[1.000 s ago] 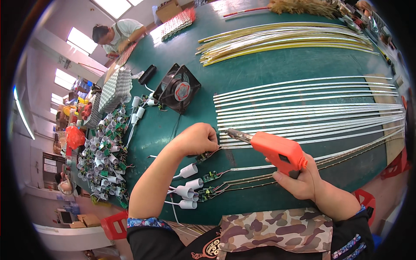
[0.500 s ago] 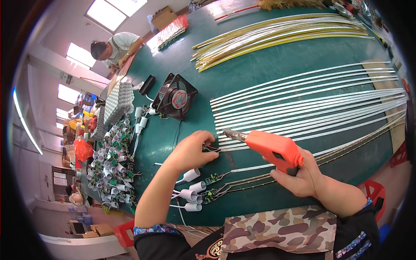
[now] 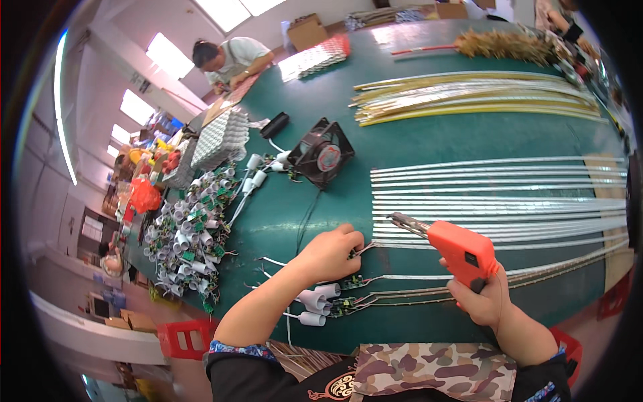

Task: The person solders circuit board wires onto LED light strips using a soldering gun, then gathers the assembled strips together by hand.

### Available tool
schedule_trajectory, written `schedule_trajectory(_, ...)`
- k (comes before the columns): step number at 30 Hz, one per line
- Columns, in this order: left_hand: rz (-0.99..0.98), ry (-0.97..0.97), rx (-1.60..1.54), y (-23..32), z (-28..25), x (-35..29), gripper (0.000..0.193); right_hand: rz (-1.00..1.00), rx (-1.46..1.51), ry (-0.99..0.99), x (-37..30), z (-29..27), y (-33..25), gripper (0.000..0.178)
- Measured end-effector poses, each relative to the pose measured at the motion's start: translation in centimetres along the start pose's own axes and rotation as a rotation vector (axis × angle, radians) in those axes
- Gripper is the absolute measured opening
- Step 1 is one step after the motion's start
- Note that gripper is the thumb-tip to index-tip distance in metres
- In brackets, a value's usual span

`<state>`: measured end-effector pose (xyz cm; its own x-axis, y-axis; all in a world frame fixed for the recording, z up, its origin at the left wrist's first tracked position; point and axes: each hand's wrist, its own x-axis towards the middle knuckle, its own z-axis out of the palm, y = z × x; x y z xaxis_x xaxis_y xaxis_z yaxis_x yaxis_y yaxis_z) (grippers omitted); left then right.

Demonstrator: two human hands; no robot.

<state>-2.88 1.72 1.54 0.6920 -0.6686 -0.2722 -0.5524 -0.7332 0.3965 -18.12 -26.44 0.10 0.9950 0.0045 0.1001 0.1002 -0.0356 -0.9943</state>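
My right hand (image 3: 483, 296) is closed round the handle of an orange soldering gun (image 3: 462, 251). Its metal tip points left, above the left ends of the white LED strips (image 3: 482, 204) lying side by side. My left hand (image 3: 329, 254) has its fingers bent together on thin wires (image 3: 365, 249) beside the end of the nearest strip of that row; whatever else lies in its palm is hidden. Under and in front of this forearm lie white lamp sockets (image 3: 312, 319) with small green circuit boards (image 3: 343, 306), wired to more strips (image 3: 415, 292).
A heap of sockets with boards (image 3: 187, 241) covers the table's left side. A black fan (image 3: 323, 154) stands beyond my left hand, its cable trailing toward me. Yellow and white strips (image 3: 475, 99) lie at the back. A person (image 3: 234, 63) works at the far left; another shows at the far right.
The view has turned, so the table sits lower and further right. My left thumb and fingers, parted before, have come together. The soldering gun remains in my right hand over the strips.
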Motion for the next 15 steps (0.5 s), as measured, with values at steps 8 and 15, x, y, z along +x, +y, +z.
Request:
schedule_trajectory(8,0.164,-0.237,-0.053,2.8,-3.2,-3.3,0.029,-0.045,0.124,0.100,-0.3,-0.3,0.0,0.048)
schedule_trajectory(15,0.110,0.028,-0.045,-1.8,-5.6,-4.9,0.035,-0.052,0.192,0.172,-0.5,-1.1,0.9,0.056)
